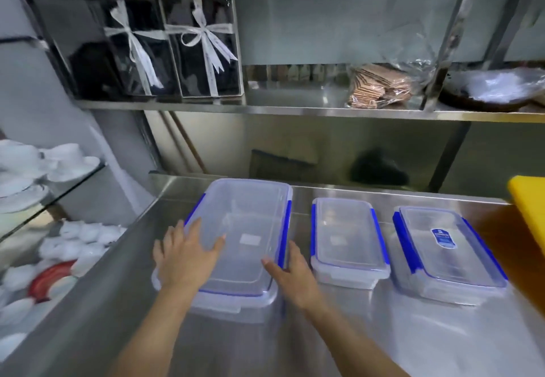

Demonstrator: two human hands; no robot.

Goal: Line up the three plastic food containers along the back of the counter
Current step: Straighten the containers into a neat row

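Three clear plastic containers with blue lid clips stand side by side on the steel counter [339, 332]. The large container [250, 223] is at the left, a smaller one [346, 236] in the middle, and a third with a blue label [445, 248] at the right. My left hand [185, 258] lies on the large container's near left corner, fingers spread over the lid and side. My right hand [290, 273] presses against its near right side, thumb on the lid edge. Both hands hold the large container between them.
A yellow board [528, 208] leans at the counter's right edge. Above, a steel shelf [295, 110] carries ribboned black boxes [191, 49], a bag of wafers [380, 86] and a wrapped bowl [495, 90]. White cups and plates [38, 167] fill glass shelves at the left.
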